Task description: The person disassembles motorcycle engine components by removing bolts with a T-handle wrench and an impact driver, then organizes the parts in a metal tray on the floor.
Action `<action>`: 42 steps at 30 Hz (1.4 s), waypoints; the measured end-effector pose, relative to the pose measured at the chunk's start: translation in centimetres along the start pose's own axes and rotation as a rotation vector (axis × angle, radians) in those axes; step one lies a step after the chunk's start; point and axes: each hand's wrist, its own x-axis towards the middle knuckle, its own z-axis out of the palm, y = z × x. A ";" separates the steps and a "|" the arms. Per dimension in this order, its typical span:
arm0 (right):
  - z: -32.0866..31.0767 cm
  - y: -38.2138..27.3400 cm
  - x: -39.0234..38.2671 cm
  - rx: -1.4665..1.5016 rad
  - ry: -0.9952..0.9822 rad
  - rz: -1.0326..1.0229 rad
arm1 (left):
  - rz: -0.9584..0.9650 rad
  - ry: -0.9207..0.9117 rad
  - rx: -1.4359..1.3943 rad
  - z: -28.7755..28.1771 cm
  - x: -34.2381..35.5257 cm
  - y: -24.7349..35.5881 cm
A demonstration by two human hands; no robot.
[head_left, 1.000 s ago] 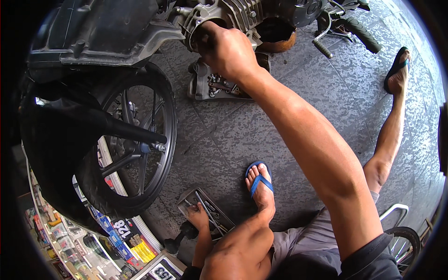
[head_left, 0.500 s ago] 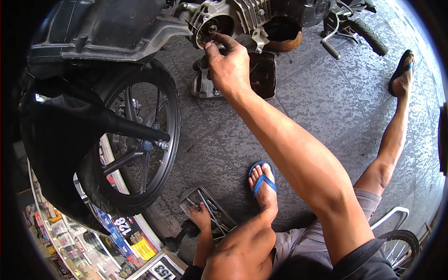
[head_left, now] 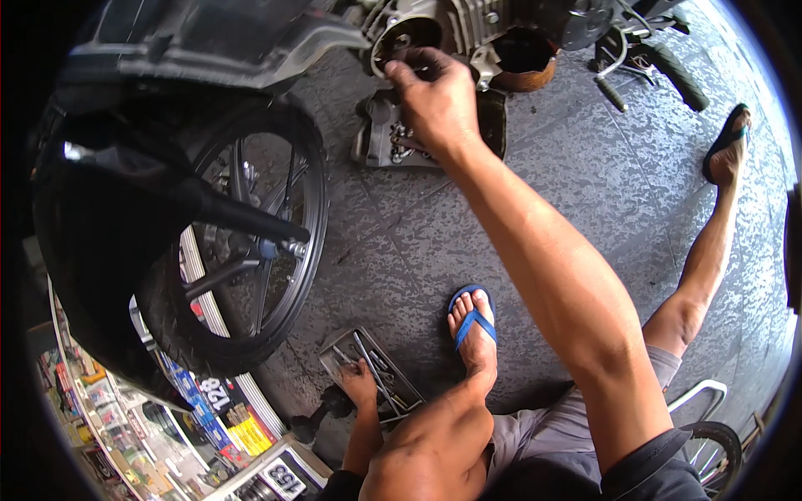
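At the top, my right hand (head_left: 443, 104) reaches to the round opening (head_left: 407, 43) in the motorcycle engine (head_left: 468, 21). Its thumb and fingers are pinched together at the opening's lower rim; whatever they hold is too small to tell. Under that hand lies a grey metal engine cover (head_left: 376, 138) with small metal parts in it. Low on the left, my left hand (head_left: 359, 386) rests in a grey tool tray (head_left: 411, 380), its fingers curled among metal tools. A long thin rod (head_left: 378, 376) lies beside them. What the left fingers grip is hidden.
A front wheel (head_left: 313, 225) and dark bodywork (head_left: 200, 50) fill the left. A brown-rimmed bowl (head_left: 525, 79) sits below the engine, a foot peg (head_left: 612, 94) to its right. A display case (head_left: 142, 426) of packaged goods stands lower left. My sandalled foot (head_left: 474, 321) is mid-floor.
The whole view has shifted a little, so the engine appears farther right and higher. My right hand has drawn slightly rightward at the opening. The left hand stays in the tray.
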 end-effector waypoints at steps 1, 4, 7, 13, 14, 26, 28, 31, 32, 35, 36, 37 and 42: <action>-0.2 0.0 -0.2 -0.065 0.036 -0.098 | 0.040 0.023 0.046 -0.1 -0.4 -0.2; -1.1 0.4 0.7 -0.142 0.031 -0.490 | -0.212 -0.162 0.088 -0.7 0.2 -2.0; -3.8 0.2 -0.4 -0.305 0.053 -0.317 | -0.156 0.087 -0.041 -0.7 -0.4 -1.9; -7.8 8.3 -2.2 -0.852 -0.252 -0.170 | -0.427 0.154 -0.046 -1.9 -2.6 -5.7; -8.2 9.7 -1.8 -0.944 -0.288 -0.154 | -0.494 0.123 -0.060 -2.0 -2.8 -6.5; -10.1 9.9 -6.1 -0.911 -0.479 -0.137 | -0.636 -0.328 0.410 -2.5 -11.9 -12.4; -10.1 8.9 -8.6 -0.944 -0.563 0.110 | -0.593 -0.391 0.385 -2.6 -11.9 -12.8; -11.6 9.6 -11.6 -0.898 -0.554 0.043 | -0.610 -0.533 0.542 -2.0 -10.5 -9.7; -11.5 9.4 -12.9 -0.881 -0.616 0.048 | -0.460 -0.459 0.537 -1.9 -10.3 -9.7; -10.5 9.5 -17.0 -0.757 -0.654 0.108 | -0.373 -0.450 0.397 -1.0 -9.1 -10.8; -9.8 8.8 -18.5 -0.736 -0.679 0.181 | -0.445 -0.508 0.274 -1.0 -8.8 -11.8; -9.5 8.5 -19.5 -0.720 -0.702 0.204 | -0.438 -0.509 0.270 -0.5 -9.0 -12.6; -9.6 7.5 -23.0 -0.700 -0.739 0.258 | -0.466 -0.635 0.413 -0.3 -9.3 -13.6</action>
